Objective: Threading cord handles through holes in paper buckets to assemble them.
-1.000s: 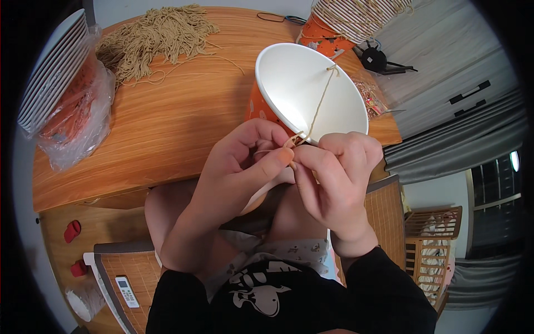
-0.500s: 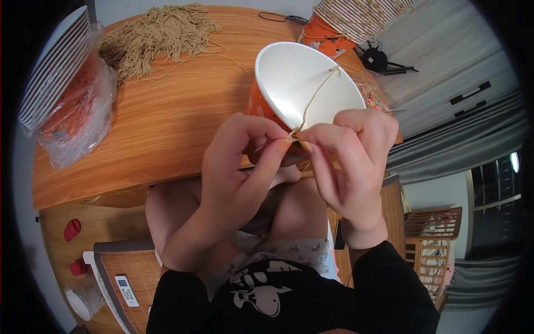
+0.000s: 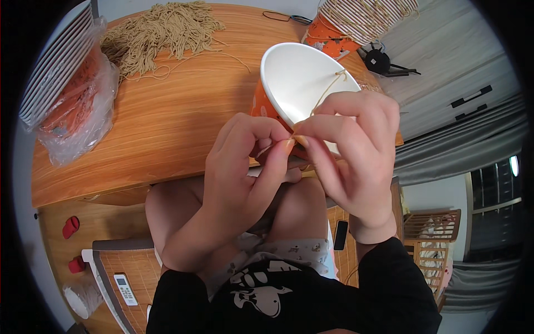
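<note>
An orange paper bucket (image 3: 292,78) with a white inside lies tilted at the desk's front edge, its mouth turned up toward me. A thin tan string (image 3: 331,89) runs across the mouth from a knot at the far side of the rim. At the near rim, my left hand (image 3: 236,167) pinches the string between thumb and forefinger. My right hand (image 3: 359,145) pinches it beside the left, fingertips almost touching. The bit of string between them is mostly hidden by the fingers, and the right hand covers part of the bucket's mouth.
A heap of tan strings (image 3: 167,36) lies on the wooden desk (image 3: 167,122). Nested buckets in clear plastic (image 3: 78,106) stand at the left; more strung buckets (image 3: 334,36) are at the back right. Beside my legs are a remote control (image 3: 125,289) and a phone (image 3: 341,235).
My right hand has risen slightly and its fingers curl further over the bucket's mouth, hiding more of the string. My left hand keeps its pinch almost in place.
</note>
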The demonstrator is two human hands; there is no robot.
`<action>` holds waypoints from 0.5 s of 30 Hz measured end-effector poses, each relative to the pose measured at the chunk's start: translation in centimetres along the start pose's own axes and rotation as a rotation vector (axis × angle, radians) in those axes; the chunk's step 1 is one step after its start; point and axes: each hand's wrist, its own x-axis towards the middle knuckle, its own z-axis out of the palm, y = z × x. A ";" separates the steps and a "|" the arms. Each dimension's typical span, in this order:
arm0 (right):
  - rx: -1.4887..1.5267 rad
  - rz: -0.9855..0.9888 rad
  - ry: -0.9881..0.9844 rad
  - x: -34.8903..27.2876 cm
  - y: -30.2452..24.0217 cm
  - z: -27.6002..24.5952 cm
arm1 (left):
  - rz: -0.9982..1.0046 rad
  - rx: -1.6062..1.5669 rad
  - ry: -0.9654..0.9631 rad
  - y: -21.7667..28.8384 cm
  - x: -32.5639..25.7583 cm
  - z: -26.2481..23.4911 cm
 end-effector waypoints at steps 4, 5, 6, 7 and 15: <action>0.113 0.039 0.158 -0.5 0.1 0.3 | -0.062 -0.098 0.024 -0.2 0.0 0.1; 0.113 0.039 0.157 -0.8 0.0 0.3 | -0.068 -0.098 0.024 -0.3 -0.1 0.1; 0.163 0.052 0.171 -1.2 0.0 0.5 | -0.069 -0.098 0.024 -0.4 -0.1 0.1; 0.214 0.065 0.185 -1.5 -0.1 0.5 | -0.076 -0.124 0.034 -0.4 -0.1 0.2; 0.208 0.086 0.183 -1.6 -0.5 1.0 | -0.087 -0.137 0.036 -0.2 -0.2 0.3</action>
